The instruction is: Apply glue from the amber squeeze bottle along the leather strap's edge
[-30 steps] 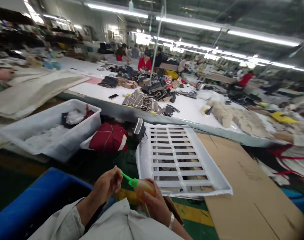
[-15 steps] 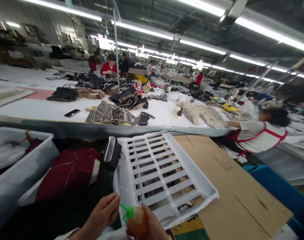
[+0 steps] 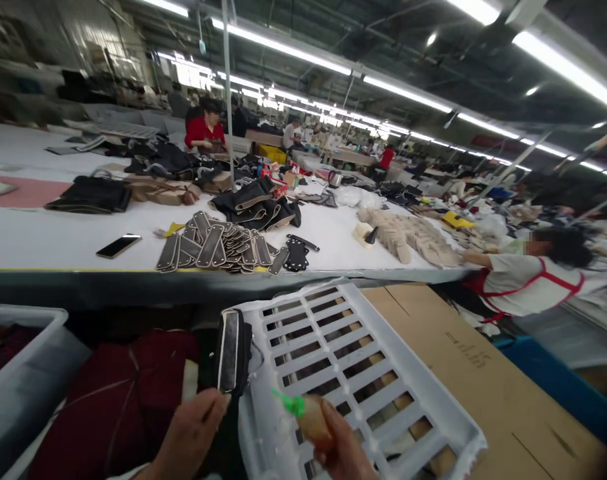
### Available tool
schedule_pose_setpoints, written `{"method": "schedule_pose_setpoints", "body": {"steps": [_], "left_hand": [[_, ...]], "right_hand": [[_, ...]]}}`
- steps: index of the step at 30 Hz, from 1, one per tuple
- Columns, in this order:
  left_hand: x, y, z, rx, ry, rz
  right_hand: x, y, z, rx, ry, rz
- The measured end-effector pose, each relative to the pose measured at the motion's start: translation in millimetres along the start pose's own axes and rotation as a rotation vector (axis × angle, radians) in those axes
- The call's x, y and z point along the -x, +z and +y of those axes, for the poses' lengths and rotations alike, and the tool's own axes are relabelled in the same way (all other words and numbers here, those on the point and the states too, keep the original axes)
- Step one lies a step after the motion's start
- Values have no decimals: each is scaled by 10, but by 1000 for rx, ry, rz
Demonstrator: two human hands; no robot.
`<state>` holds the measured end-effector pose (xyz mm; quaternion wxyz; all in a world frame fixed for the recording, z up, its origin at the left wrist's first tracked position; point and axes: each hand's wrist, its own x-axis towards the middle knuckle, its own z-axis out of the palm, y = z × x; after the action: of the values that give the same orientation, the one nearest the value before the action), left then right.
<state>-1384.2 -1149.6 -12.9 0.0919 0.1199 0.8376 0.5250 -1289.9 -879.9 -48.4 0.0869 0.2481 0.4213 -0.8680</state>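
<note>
Cardboard (image 3: 488,403) bears illegible printing (image 3: 467,350); the right hand (image 3: 346,445) holds a green-nozzled bottle (image 3: 313,420) in its fingers; the left hand (image 3: 187,437) has bunched fingers, any held object indiscernible.

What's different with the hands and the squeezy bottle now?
The left hand has moved away from the green nozzle, leaving a gap between them. The right hand still holds the bottle. The phone stayed on the table.
</note>
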Motion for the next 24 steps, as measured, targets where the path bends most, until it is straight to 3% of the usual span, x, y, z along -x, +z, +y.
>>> {"method": "schedule_pose_setpoints", "body": {"steps": [4, 7, 11, 15, 17, 20, 22, 24], "left_hand": [[-313, -704, -434, 134, -322, -60], [-312, -937, -931, 234, -495, -129], [-252, -839, -1445, 179, -610, -223], [-370, -654, -1445, 55, -617, -180], [-477, -583, -1314, 70, -617, -156], [-632, -477, -1137, 134, -527, -152], [-727, -418, -1130, 191, -431, -192], [-829, -402, -1266, 155, -343, -250]], "right_hand": [[-218, 475, -584, -174, -174, 22], [-436, 839, -789, -303, -215, -3], [-952, 1163, -598, -229, -10, 163], [-1358, 1221, -336, -126, 62, 294], [-1440, 1207, -339, -225, 35, 266], [-1522, 1184, -391, -354, 146, 64], [-1602, 1175, -357, -389, 309, -59], [-1698, 1175, -272, -379, 416, -57]]}}
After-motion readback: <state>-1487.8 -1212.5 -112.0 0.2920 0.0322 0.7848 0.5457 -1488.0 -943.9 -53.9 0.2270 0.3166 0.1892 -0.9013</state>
